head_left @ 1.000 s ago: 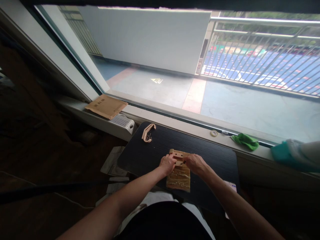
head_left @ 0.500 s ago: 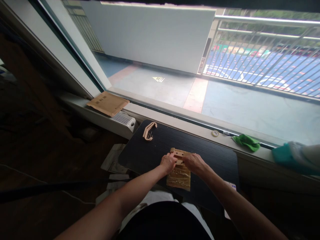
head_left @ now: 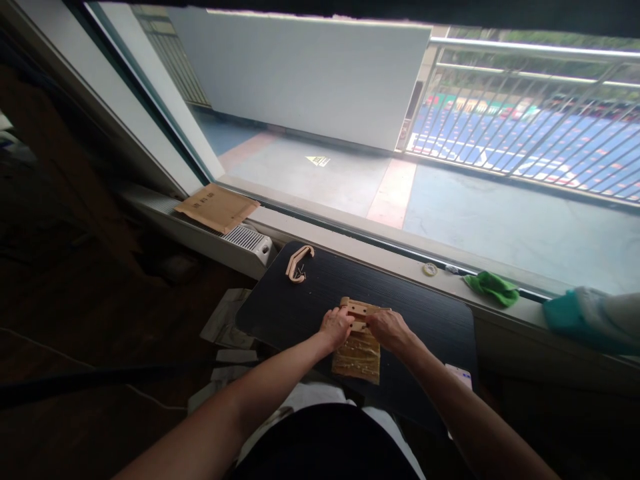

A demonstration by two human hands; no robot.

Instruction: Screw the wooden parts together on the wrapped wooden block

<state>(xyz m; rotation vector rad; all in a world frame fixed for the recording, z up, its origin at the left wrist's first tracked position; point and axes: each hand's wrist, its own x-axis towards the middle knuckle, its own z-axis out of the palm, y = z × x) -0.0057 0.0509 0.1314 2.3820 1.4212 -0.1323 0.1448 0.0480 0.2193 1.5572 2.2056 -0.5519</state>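
Note:
A small wooden assembly (head_left: 361, 311) with holes in its light wood sits near the middle of a dark tabletop (head_left: 430, 313). My left hand (head_left: 335, 327) grips its left side with closed fingers. My right hand (head_left: 391, 329) is closed on its right side. Under both hands lies a flat wooden sheet of cut parts (head_left: 358, 355). A curved wooden piece (head_left: 298, 262) with a few tiny pins beside it rests at the table's far left corner.
A window sill runs behind the table with a green cloth (head_left: 491, 286), a small round thing (head_left: 429, 269) and teal fabric (head_left: 585, 315). A cardboard envelope (head_left: 216, 207) lies on a white heater (head_left: 249, 241). A phone (head_left: 461, 375) lies by my right forearm. Papers lie on the floor at left.
Both hands stay on the wooden assembly with only tiny shifts. The view has drifted slightly; nothing was picked up or let go.

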